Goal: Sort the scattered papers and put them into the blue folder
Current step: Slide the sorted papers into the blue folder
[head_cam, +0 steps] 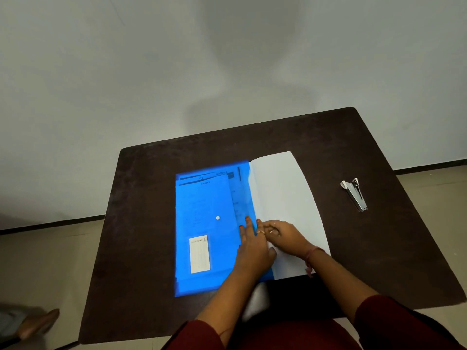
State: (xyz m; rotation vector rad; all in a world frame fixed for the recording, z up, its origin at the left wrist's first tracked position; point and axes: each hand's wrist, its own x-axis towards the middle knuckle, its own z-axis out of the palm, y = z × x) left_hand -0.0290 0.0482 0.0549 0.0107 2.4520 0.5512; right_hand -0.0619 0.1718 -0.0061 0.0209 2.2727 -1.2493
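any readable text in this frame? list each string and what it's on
"WORLDONE": printed sideways along the top of the white label on the blue folder. The small mark beside it and the label's ruled lines are too small to read.
Dark header lines on the papers seen through the folder: blurred, unreadable.
White sheet: no text visible.
Stapler: no legible marking.

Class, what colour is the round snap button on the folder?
White, on the blue folder; snap button seen in the head view.

Dark brown table (151,198), metal stapler (355,195) near its right edge, tiled floor (45,261), pale wall (126,72)
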